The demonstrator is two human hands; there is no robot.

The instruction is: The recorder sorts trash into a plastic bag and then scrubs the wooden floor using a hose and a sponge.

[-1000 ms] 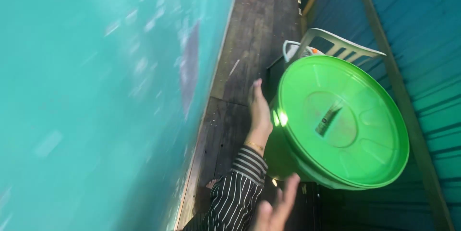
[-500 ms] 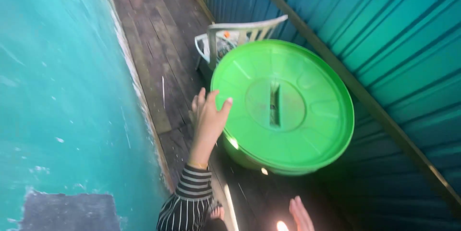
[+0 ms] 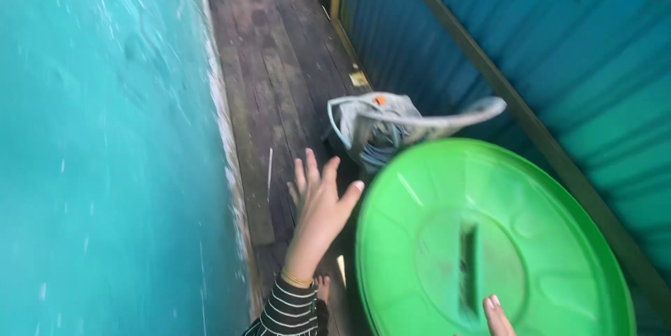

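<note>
A big round bright green lid with a slot handle in its middle covers a green bin at the lower right. My left hand, in a black and white striped sleeve with a thin gold bracelet, is spread open just left of the lid's rim, holding nothing. Only the fingertips of my right hand show at the bottom edge, over the lid near its handle, with nothing in them.
A white plastic chair with cloth on it stands just beyond the bin. A teal wall runs along the left and a blue corrugated metal wall along the right, with a narrow dark plank floor between them. Small litter lies far down the walkway.
The view has swung and moved closer, so the green lid now sits lower and larger. My left hand has stayed beside the rim with fingers spread; my right fingertips have come over the lid.
</note>
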